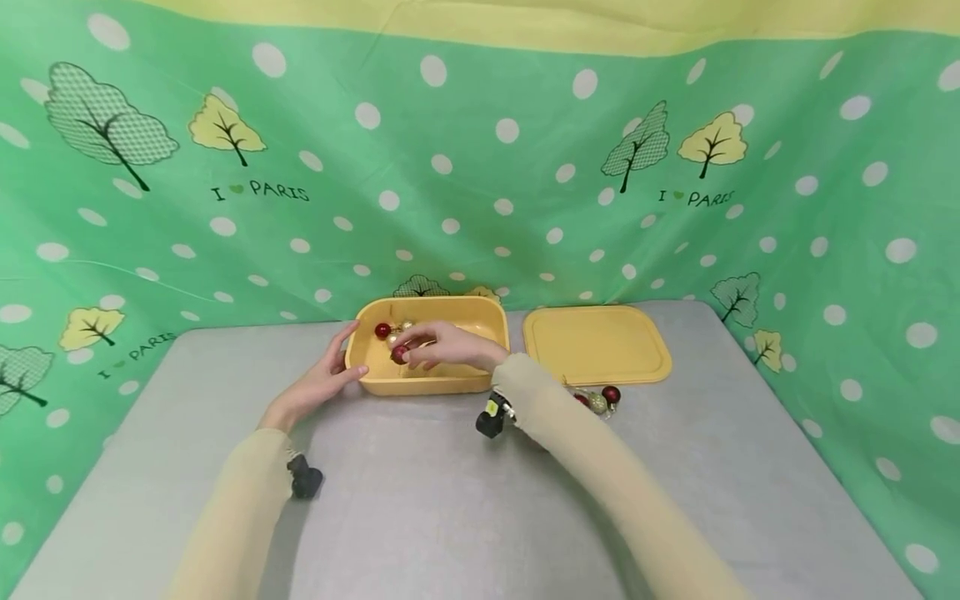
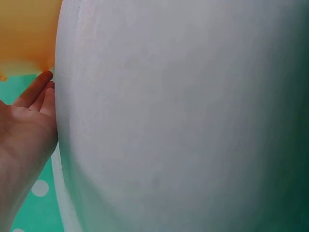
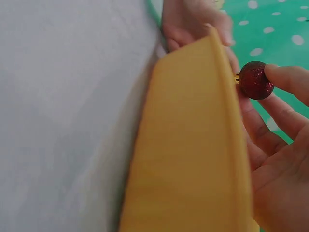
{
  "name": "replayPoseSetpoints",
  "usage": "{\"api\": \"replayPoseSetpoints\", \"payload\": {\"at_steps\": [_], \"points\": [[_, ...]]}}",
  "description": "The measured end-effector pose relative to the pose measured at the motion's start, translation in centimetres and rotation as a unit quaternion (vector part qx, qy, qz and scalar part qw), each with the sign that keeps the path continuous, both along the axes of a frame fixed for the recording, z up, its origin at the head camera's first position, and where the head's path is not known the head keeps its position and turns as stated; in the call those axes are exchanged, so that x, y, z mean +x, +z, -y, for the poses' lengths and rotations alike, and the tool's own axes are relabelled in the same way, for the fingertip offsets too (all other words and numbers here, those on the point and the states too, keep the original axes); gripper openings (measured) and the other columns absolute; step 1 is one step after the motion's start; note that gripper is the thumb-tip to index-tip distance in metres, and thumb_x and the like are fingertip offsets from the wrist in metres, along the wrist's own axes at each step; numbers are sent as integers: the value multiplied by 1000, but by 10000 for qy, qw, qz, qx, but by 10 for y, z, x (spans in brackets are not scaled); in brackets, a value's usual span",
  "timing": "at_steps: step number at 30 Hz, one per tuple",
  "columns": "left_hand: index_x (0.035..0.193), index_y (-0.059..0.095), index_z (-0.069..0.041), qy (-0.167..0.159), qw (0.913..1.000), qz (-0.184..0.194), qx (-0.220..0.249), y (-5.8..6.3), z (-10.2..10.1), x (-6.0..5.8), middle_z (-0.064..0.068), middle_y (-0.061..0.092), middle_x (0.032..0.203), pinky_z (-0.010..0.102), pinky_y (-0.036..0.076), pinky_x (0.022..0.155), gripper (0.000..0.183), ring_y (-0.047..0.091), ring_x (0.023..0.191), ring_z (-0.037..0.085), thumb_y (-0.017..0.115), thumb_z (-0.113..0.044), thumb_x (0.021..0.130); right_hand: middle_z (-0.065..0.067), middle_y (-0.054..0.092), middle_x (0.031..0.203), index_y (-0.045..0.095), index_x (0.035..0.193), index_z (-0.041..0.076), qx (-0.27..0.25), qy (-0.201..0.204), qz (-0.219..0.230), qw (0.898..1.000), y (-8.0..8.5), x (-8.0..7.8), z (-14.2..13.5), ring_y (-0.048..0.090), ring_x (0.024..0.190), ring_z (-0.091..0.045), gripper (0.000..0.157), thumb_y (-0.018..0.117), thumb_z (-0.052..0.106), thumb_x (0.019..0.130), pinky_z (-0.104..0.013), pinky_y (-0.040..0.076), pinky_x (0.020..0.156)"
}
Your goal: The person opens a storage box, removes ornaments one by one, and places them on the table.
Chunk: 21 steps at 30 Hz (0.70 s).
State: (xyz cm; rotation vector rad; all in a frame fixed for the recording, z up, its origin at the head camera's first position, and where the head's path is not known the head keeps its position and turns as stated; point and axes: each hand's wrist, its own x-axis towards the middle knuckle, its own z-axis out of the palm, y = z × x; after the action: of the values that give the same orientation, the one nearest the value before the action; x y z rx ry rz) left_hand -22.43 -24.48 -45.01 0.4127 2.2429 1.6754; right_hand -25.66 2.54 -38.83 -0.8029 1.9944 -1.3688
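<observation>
Over the left part of the yellow box (image 1: 450,386), my right hand (image 1: 446,346) pinches a dark red glittery Christmas bauble (image 3: 255,80) between thumb and fingers; its small gold cap points away from the palm. Inside the box, a shiny red bauble (image 1: 382,331) and pale gold ones (image 1: 407,326) lie at the left end. My left hand (image 1: 318,379) rests against the box's left end, fingers extended along the side and thumb at the front rim. The left wrist view shows those fingertips (image 2: 46,76) right at the yellow wall.
A yellow lid (image 1: 596,344) lies flat to the right of the box. In front of it is a small group of red and gold baubles (image 1: 597,402), partly hidden by my right sleeve. A green dotted curtain (image 1: 480,183) hangs behind the grey table (image 1: 405,500).
</observation>
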Motion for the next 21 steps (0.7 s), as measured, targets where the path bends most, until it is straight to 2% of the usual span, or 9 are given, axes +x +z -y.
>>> {"api": "replayPoseSetpoints", "payload": {"at_steps": [8, 12, 15, 18, 21], "points": [[156, -6, -29, 38, 10000, 48, -16, 0, 2, 0, 35, 7, 152, 62, 10, 110, 85, 10, 140, 48, 57, -17, 98, -13, 65, 112, 57, 129, -1, -245, -65, -245, 9994, 16, 9, -38, 63, 98, -30, 35, 57, 8, 95, -54, 48, 89], [156, -6, -30, 51, 10000, 68, -45, 0, 2, 0, 34, 6, 153, 63, 11, 109, 85, 9, 140, 48, 56, -17, 99, -11, 65, 110, 58, 127, -2, -307, -22, -409, 9987, 18, 13, -53, 63, 94, -24, 34, 58, 6, 94, -54, 49, 86], [156, -6, -30, 34, 10000, 64, -63, 1, 3, 0, 33, 4, 154, 63, 11, 109, 86, 8, 141, 47, 57, -17, 98, -11, 65, 109, 58, 126, -3, -392, 65, -528, 9978, 19, 16, -60, 63, 92, -27, 33, 59, 5, 94, -53, 51, 83], [155, -6, -30, 18, 10000, 46, -52, 2, 2, -1, 33, 4, 154, 63, 11, 109, 86, 8, 141, 47, 57, -16, 98, -11, 65, 107, 57, 126, -6, -505, 160, -585, 9969, 20, 21, -68, 62, 92, -36, 34, 60, 2, 93, -52, 52, 79], [155, -7, -29, 2, 10000, 48, -4, 2, 1, -2, 32, 4, 154, 62, 10, 109, 86, 6, 141, 46, 56, -15, 99, -10, 65, 109, 57, 126, -6, -511, 172, -603, 9967, 21, 27, -77, 61, 94, -36, 34, 60, 2, 93, -48, 52, 79]]}}
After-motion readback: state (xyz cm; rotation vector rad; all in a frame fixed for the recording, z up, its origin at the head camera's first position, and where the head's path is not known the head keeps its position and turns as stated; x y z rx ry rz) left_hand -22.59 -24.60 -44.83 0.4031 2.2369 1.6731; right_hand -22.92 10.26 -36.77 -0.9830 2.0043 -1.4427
